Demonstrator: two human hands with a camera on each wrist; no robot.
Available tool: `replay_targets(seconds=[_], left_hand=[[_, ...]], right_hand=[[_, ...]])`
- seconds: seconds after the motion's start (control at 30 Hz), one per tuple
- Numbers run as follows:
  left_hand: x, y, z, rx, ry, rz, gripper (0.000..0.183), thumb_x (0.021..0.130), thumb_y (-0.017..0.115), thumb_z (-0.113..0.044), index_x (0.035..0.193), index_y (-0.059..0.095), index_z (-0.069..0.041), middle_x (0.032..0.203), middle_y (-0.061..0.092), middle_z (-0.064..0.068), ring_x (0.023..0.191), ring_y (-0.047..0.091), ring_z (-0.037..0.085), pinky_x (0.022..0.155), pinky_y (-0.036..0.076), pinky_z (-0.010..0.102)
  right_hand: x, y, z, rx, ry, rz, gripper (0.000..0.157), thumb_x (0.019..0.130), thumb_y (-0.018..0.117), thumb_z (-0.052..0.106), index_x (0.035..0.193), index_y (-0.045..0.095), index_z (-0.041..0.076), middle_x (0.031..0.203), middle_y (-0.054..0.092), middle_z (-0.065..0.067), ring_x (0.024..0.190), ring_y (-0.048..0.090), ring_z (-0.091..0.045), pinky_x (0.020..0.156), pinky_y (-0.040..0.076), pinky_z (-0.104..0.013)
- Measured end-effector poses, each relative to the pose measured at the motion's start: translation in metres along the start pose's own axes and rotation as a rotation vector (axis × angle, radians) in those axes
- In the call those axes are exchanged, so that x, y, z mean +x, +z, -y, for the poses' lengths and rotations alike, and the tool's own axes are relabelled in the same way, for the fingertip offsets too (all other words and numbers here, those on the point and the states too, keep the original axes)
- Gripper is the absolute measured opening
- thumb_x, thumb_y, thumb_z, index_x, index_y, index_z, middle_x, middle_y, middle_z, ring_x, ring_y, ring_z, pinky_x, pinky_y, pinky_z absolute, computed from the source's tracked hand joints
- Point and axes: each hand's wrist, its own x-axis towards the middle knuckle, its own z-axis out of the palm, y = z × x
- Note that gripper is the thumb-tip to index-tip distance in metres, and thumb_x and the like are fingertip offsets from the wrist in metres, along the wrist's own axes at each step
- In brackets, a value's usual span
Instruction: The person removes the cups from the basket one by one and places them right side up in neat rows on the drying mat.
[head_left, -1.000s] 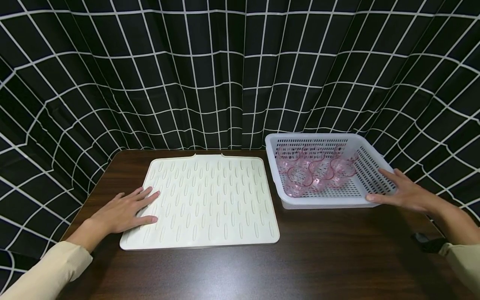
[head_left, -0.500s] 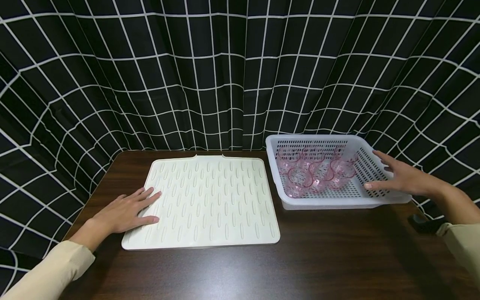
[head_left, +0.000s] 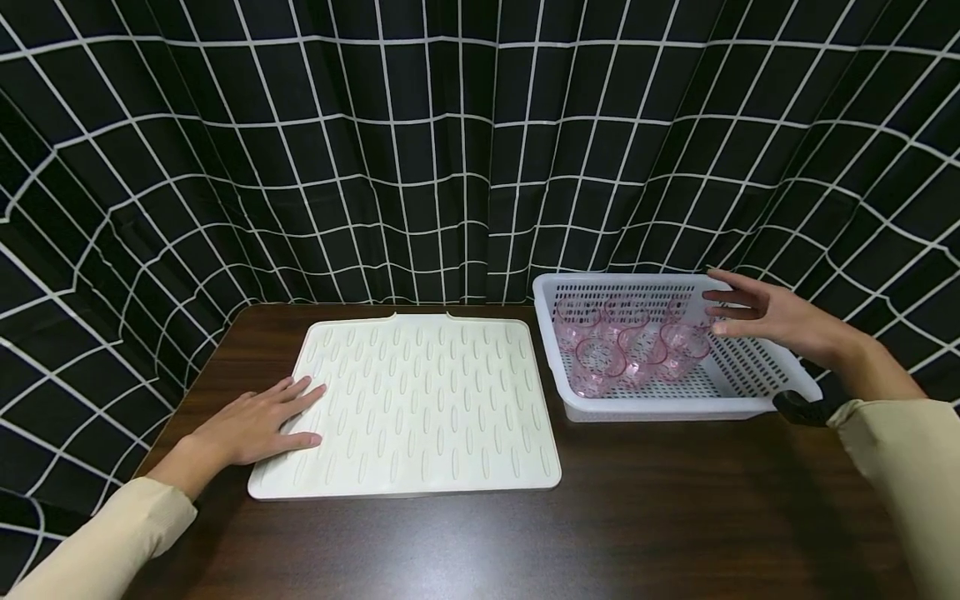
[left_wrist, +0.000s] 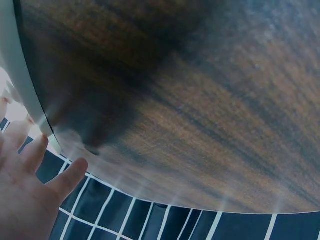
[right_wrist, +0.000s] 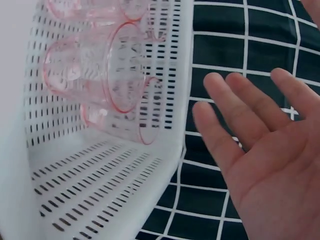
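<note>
My left hand (head_left: 251, 427) rests with spread fingers on the left edge of a white ridged mat (head_left: 435, 400). In the left wrist view its fingertips and thumb lie at the mat's edge. Over the right end of a white perforated basket (head_left: 660, 407) hovers my right hand (head_left: 772, 315), fingers loosely extended and holding nothing. Its fingertips are just right of several clear pink-tinted cups (head_left: 600, 357), which stand grouped in the basket's left and middle. The right wrist view shows a cup (right_wrist: 90, 67) with a red-pink rim, apart from the fingers.
Both the mat and basket lie on a dark brown wooden table (head_left: 420, 550). A black curtain with a white grid (head_left: 420, 150) surrounds the back and sides. A black strap (head_left: 802, 408) sits at the right wrist, near the basket's front right corner.
My right hand has let go of the basket's right rim and moved up and leftward over the basket, toward the cups. The left hand stays on the mat.
</note>
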Motion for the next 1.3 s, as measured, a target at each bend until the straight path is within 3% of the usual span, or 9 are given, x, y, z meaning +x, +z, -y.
replay_targets(seconds=[0.17, 0.4, 0.7, 1.1, 1.3], left_hand=[[0.001, 0.001, -0.002, -0.006, 0.004, 0.003, 0.086, 0.089, 0.050, -0.073, 0.153, 0.041, -0.016, 0.156, 0.037, 0.021, 0.141, 0.033, 0.048, 0.099, 0.032, 0.074], [0.001, 0.001, -0.001, -0.001, 0.003, 0.006, 0.085, 0.089, 0.051, -0.072, 0.153, 0.041, -0.016, 0.155, 0.037, 0.021, 0.141, 0.034, 0.048, 0.099, 0.033, 0.072], [0.001, 0.001, 0.000, -0.009, 0.008, -0.004, 0.086, 0.089, 0.050, -0.072, 0.153, 0.041, -0.016, 0.155, 0.037, 0.021, 0.141, 0.033, 0.048, 0.099, 0.033, 0.072], [0.002, 0.003, 0.002, -0.006, 0.001, -0.003, 0.088, 0.089, 0.048, -0.074, 0.153, 0.040, -0.015, 0.156, 0.036, 0.021, 0.141, 0.032, 0.049, 0.099, 0.033, 0.073], [0.002, 0.003, 0.003, -0.009, 0.001, -0.005, 0.087, 0.089, 0.049, -0.074, 0.153, 0.040, -0.016, 0.156, 0.036, 0.021, 0.141, 0.032, 0.048, 0.099, 0.032, 0.073]], right_hand=[[0.006, 0.004, -0.005, 0.028, 0.019, 0.003, 0.090, 0.095, 0.069, 0.018, 0.161, 0.006, 0.010, 0.155, 0.027, -0.032, 0.137, 0.030, -0.057, 0.101, 0.028, -0.073], [0.015, 0.012, -0.012, 0.022, 0.070, 0.090, 0.092, 0.094, 0.070, 0.024, 0.159, 0.009, 0.004, 0.154, 0.028, -0.035, 0.136, 0.031, -0.058, 0.102, 0.025, -0.075], [0.022, 0.015, -0.018, -0.019, 0.094, 0.146, 0.091, 0.093, 0.070, 0.030, 0.158, 0.013, 0.002, 0.153, 0.027, -0.036, 0.136, 0.031, -0.057, 0.102, 0.030, -0.072], [0.028, 0.020, -0.024, -0.098, 0.119, 0.138, 0.091, 0.093, 0.071, 0.033, 0.157, 0.016, 0.000, 0.150, 0.029, -0.038, 0.133, 0.035, -0.058, 0.100, 0.033, -0.072], [0.032, 0.019, -0.025, -0.086, 0.166, 0.125, 0.094, 0.092, 0.072, 0.035, 0.157, 0.014, -0.001, 0.150, 0.029, -0.039, 0.133, 0.034, -0.057, 0.101, 0.031, -0.073]])
